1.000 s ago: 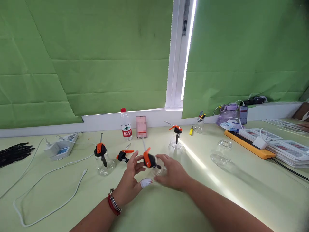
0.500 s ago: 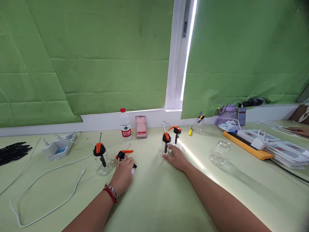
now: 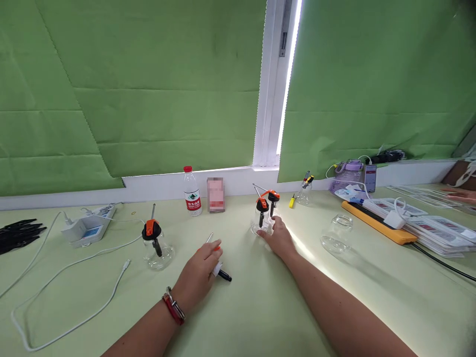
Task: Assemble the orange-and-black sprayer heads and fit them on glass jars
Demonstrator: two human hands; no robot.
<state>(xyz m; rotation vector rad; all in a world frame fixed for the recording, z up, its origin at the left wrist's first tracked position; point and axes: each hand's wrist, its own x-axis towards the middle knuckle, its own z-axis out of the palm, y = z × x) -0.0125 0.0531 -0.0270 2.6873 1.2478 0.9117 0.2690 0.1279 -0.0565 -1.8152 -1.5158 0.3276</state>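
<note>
My left hand [image 3: 199, 271] curls palm-down over a bundle on the table; a thin metal rod [image 3: 209, 238], a bit of orange [image 3: 217, 247] and a black end [image 3: 225, 275] beside something white stick out. The fingers hide the rest. My right hand [image 3: 279, 239] grips the lower part of a clear glass jar [image 3: 256, 227], which bears a black-and-orange top [image 3: 262, 205] with a metal rod and black handle-like part. Just behind it is a similar black-and-orange top [image 3: 273, 196]. Another such glass jar [image 3: 159, 259] stands to the left of my left hand.
An upturned-looking clear glass [image 3: 340, 233] stands right of my right arm. At the back are a red-capped water bottle [image 3: 192, 196], a pink box [image 3: 216, 195] and a jar of screwdrivers [image 3: 305, 193]. White cable [image 3: 74, 329] loops at left. Stacked papers [image 3: 442, 233] and a co-worker's hand [image 3: 461, 195] are at right.
My left hand has slid to the right and slightly nearer, with the bundle under it. My right hand and the glass jar have shifted a little right and back.
</note>
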